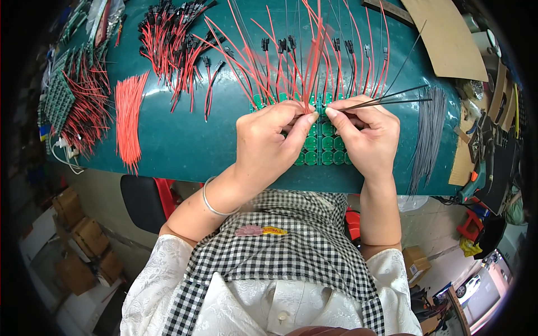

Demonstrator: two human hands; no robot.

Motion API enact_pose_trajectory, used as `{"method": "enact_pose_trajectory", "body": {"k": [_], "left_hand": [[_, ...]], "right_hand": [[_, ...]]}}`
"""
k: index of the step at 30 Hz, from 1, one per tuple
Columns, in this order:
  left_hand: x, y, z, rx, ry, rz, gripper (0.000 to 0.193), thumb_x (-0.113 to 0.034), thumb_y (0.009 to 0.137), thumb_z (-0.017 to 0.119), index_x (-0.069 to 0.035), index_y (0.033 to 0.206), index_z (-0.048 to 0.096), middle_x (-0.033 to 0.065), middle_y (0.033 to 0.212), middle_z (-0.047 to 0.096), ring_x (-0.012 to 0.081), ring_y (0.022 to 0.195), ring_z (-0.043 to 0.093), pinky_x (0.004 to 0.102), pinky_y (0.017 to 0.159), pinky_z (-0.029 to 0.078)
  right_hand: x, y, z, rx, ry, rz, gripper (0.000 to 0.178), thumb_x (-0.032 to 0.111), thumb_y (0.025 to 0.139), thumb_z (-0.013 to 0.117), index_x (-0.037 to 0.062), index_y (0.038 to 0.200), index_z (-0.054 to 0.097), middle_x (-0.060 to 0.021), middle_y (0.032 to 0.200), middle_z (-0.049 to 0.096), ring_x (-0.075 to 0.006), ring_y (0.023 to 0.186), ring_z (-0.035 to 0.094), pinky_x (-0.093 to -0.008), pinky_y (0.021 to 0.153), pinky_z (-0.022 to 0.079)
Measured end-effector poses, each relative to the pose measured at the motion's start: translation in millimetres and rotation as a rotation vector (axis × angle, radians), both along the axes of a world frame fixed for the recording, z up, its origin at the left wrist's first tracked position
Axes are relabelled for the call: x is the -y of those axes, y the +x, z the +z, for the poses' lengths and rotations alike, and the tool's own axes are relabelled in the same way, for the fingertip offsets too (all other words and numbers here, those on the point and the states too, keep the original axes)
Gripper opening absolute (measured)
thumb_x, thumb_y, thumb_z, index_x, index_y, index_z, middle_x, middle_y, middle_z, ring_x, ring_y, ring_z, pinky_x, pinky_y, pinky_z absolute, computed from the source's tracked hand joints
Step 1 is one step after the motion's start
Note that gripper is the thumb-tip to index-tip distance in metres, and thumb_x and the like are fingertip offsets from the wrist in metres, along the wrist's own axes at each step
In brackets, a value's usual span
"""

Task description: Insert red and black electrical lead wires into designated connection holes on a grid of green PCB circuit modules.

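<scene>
Before me on the bench lies a panel of small green circuit boards (311, 158), with red and black wires standing up from its far rows. My left hand (272, 134) pinches several red wires (314, 61) between thumb and fingers over the panel; their upper ends are blurred. Close beside it, my right hand (367, 131) is closed on a few black wires (392, 100), which stick out to the right. Black plug connectors (292, 42) on red and black leads rise behind my hands. My fingers hide the wire tips and the boards beneath them.
The green bench top (185, 140) carries a bundle of red wires (129, 120) at left and dark grey wires (430, 134) at right. Connector leads (174, 39) are heaped far left, near wired boards (59, 95). Cardboard (445, 39) and a glue gun (475, 182) lie right.
</scene>
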State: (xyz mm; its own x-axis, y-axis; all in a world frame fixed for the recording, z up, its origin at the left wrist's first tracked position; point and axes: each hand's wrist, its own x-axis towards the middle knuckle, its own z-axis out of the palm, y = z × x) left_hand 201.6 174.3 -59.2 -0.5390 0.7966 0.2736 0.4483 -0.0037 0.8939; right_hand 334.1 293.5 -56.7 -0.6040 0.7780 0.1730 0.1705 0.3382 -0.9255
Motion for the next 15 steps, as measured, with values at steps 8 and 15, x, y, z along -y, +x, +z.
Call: {"method": "enact_pose_trajectory", "body": {"k": [8, 15], "left_hand": [[-0.4, 1.1, -4.4, -0.048, -0.025, 0.011, 0.009, 0.003, 0.086, 0.077, 0.006, 0.094, 0.074, 0.0124, 0.084, 0.076, 0.0143, 0.072, 0.075, 0.0255, 0.064, 0.06], [-0.8, 3.2, -4.4, -0.052, -0.053, -0.007, 0.011, 0.002, 0.086, 0.077, 0.005, 0.096, 0.074, 0.0118, 0.084, 0.076, 0.0141, 0.071, 0.074, 0.0256, 0.063, 0.06]], "right_hand": [[-2.4, -6.2, -0.4, 0.067, 0.005, 0.14, 0.01, -0.005, 0.081, 0.075, -0.0046, 0.091, 0.073, -0.0067, 0.074, 0.067, -0.0079, 0.055, 0.058, -0.0239, 0.051, 0.048], [-6.5, 5.4, 11.3, 0.011, -0.139, 0.059, 0.019, -0.006, 0.083, 0.074, -0.004, 0.102, 0.074, -0.0037, 0.079, 0.064, -0.0045, 0.061, 0.057, -0.0205, 0.053, 0.046]]}}
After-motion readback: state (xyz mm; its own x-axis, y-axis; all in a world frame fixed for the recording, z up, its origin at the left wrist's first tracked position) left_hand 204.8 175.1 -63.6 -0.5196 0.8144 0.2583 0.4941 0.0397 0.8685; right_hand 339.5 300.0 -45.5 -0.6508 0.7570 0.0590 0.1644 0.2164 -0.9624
